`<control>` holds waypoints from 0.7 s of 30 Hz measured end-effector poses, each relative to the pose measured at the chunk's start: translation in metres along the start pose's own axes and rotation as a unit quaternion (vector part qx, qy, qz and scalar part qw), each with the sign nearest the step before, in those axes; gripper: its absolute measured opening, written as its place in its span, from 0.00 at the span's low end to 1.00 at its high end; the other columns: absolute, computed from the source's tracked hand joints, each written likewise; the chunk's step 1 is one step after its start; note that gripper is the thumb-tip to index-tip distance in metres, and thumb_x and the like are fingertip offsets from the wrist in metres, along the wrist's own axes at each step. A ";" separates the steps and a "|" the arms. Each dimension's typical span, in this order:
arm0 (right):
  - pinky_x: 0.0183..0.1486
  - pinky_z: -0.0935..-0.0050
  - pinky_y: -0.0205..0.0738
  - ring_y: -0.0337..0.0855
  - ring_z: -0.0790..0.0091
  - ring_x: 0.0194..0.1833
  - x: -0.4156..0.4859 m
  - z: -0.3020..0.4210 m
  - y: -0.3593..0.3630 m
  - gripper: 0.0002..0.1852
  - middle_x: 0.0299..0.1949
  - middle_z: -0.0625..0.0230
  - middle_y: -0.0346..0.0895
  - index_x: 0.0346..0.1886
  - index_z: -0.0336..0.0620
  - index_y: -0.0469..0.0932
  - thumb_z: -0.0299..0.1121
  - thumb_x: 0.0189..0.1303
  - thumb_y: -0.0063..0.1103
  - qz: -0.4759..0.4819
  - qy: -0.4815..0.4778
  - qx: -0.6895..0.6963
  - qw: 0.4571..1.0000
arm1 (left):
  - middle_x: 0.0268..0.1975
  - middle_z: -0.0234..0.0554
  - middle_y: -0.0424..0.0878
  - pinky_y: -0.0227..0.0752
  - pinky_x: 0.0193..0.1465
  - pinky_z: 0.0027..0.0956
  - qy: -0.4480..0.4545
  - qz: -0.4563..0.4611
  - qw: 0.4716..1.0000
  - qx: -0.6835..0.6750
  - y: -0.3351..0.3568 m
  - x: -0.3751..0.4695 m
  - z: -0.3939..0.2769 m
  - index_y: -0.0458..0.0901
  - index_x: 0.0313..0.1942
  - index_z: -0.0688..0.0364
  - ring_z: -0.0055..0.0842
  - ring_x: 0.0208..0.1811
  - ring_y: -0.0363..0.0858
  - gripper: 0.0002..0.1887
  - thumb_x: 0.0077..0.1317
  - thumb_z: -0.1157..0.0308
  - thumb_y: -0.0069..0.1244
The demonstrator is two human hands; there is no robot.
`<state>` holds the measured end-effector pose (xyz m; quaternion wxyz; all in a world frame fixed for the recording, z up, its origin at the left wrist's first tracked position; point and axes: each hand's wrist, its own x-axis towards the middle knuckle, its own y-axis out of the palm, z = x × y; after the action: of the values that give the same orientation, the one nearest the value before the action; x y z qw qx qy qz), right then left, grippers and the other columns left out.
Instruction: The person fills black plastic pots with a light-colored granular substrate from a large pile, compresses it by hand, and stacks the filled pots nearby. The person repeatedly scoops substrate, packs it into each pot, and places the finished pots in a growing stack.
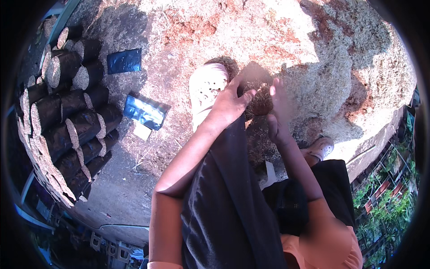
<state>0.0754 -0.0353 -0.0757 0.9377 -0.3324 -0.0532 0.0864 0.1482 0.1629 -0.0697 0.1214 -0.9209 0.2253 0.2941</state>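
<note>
My left hand (231, 101) reaches in beside a pale perforated clog (210, 84), thumb and fingers spread. Facing it, my right hand (280, 111) is raised, blurred by motion, its thumb apart from its fingers. Between the two palms is a dark brown, rounded patch of crumbly material (260, 97). Whether it sits in a bag, and whether either hand touches it, cannot be told. A broad heap of sawdust-like shavings (322, 80) lies beyond my right hand.
At the left, black plastic-wrapped cylinders (77, 124) with pale crumbly ends are stacked. Two shiny dark plastic sheets (124, 61) (146, 112) lie on the littered floor, a pale flat piece (142, 131) beside one. Another clog (322, 148) is at the right, plants (386, 215) beyond the floor's edge.
</note>
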 end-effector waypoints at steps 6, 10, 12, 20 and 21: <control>0.79 0.39 0.37 0.44 0.49 0.81 0.024 -0.034 -0.031 0.41 0.80 0.53 0.48 0.77 0.59 0.62 0.24 0.58 0.61 0.119 0.051 -0.397 0.909 | 0.62 0.62 0.76 0.68 0.68 0.44 0.062 0.000 0.989 0.134 -0.001 -0.003 0.004 0.69 0.68 0.59 0.51 0.65 0.75 0.29 0.67 0.69 0.54; 0.79 0.40 0.39 0.44 0.52 0.81 0.069 -0.032 -0.032 0.45 0.81 0.57 0.48 0.77 0.65 0.62 0.24 0.53 0.61 0.263 -0.091 -0.348 0.895 | 0.59 0.62 0.78 0.70 0.65 0.44 0.062 -0.017 0.989 0.136 -0.003 -0.008 0.007 0.70 0.66 0.60 0.50 0.62 0.77 0.26 0.67 0.72 0.53; 0.79 0.41 0.40 0.47 0.53 0.80 0.090 -0.038 -0.028 0.45 0.80 0.58 0.50 0.77 0.64 0.62 0.24 0.52 0.61 0.283 -0.178 -0.281 0.900 | 0.59 0.62 0.79 0.70 0.64 0.44 0.066 -0.024 0.988 0.135 -0.004 -0.009 0.007 0.70 0.66 0.61 0.50 0.61 0.78 0.26 0.67 0.73 0.53; 0.74 0.47 0.53 0.70 0.62 0.67 0.081 -0.067 -0.040 0.27 0.64 0.64 0.73 0.63 0.52 0.75 0.34 0.58 0.65 0.318 -0.207 -0.443 0.812 | 0.60 0.60 0.79 0.71 0.63 0.42 0.058 -0.012 0.991 0.121 -0.005 -0.006 0.005 0.71 0.66 0.58 0.48 0.60 0.80 0.26 0.67 0.76 0.53; 0.73 0.49 0.54 0.71 0.63 0.65 0.079 -0.065 -0.044 0.24 0.62 0.66 0.75 0.61 0.51 0.77 0.36 0.58 0.66 0.315 -0.198 -0.465 0.803 | 0.60 0.60 0.79 0.71 0.64 0.42 0.057 -0.010 0.991 0.117 -0.005 -0.006 0.006 0.71 0.66 0.58 0.48 0.60 0.79 0.26 0.67 0.75 0.53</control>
<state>0.1688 -0.0929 -0.0945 0.5611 -0.7026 -0.1643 0.4056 0.1431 0.1712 -0.0702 0.2187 -0.9176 0.2557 0.2118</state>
